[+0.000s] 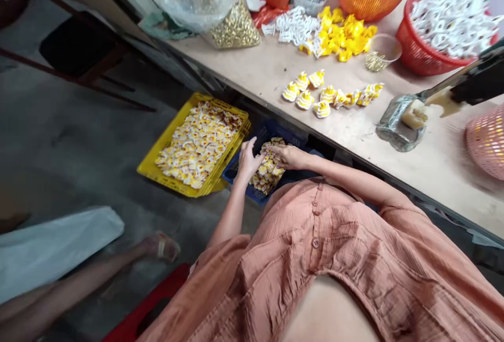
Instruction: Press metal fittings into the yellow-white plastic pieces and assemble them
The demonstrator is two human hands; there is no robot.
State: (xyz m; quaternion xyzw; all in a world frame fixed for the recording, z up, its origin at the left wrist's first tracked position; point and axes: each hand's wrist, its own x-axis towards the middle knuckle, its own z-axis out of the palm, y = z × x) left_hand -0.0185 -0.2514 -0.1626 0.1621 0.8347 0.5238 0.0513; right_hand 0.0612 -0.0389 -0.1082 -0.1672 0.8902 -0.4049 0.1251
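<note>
Many pieces [268,170] lie heaped — under the right hand's fingers [280,151].

Small parts [268,170] lie in the basket [256,195], right of the crate [173,186], below the table [252,72].

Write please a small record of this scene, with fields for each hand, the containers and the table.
Left hand: at the blue basket, fingers spread
Right hand: at the patterned pieces in the blue basket; grip unclear
Beside blue basket: yellow crate holding white-and-yellow bits
Table: striped pieces near the front edge; loose yellow parts behind them
Table, back right: red basket of white parts
</note>
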